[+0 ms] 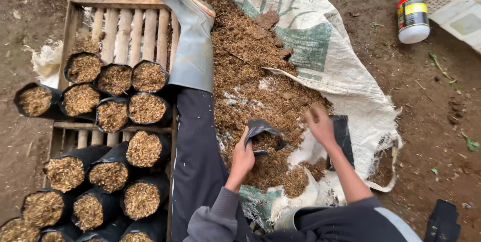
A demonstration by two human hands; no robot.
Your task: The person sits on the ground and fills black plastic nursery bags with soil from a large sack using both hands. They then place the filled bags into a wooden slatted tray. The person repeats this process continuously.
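Left hand [242, 158] fingers pinch black bag [264, 136]; right hand [319, 124] fingers loose over husk pile [250, 71].

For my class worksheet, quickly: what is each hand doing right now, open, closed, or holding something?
Left hand: closed on the rim of a small black bag.
Right hand: blurred over the husk pile; grip cannot be told.

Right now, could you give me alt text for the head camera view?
Left hand holds a small black bag open over a husk pile on a white sack; right hand reaches into the husks. Filled black bags stand on a wooden pallet beside a grey boot.
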